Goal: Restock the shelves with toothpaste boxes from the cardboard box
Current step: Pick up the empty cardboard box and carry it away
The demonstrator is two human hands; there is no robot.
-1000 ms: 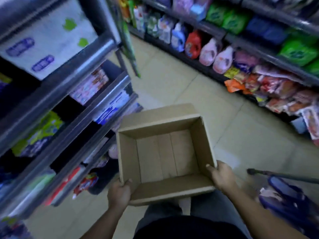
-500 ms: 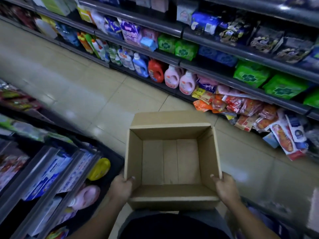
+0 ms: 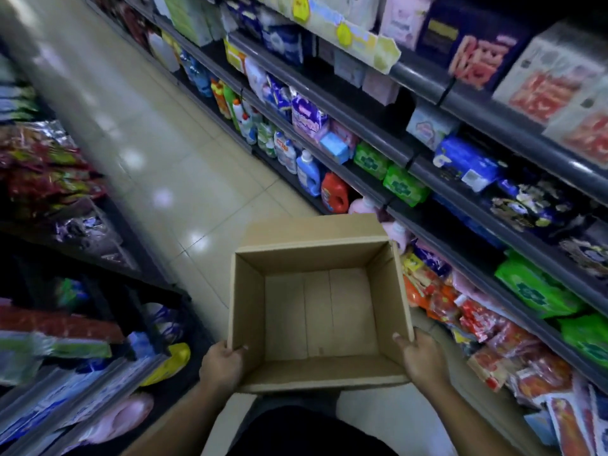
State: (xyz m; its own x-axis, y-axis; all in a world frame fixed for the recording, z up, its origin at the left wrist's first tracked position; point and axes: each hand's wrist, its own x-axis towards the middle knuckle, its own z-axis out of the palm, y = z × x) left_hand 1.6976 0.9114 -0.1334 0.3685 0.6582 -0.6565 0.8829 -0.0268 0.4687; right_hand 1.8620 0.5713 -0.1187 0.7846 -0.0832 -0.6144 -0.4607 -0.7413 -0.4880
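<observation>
So the cardboard box (image 3: 316,311) is in the lower middle of the frame, held up between both hands, and it's totally empty: bare bottom, no toothpaste boxes in it that I can spot. Left hand (image 3: 221,365) grips the near-left corner with the thumb hooked over the rim, and the right hand (image 3: 422,360) does the same at the near-right corner.

Both holds are on the near edge only, so the far end could dip if either grip slackens. Bigger worry imo: there's nothing to stock, and it's too blurry to pick out a toothpaste section on the shelves (image 3: 487,108) along the right side. The box's right wall also looks close to the packets (image 3: 437,301) there and could knock some off.
</observation>
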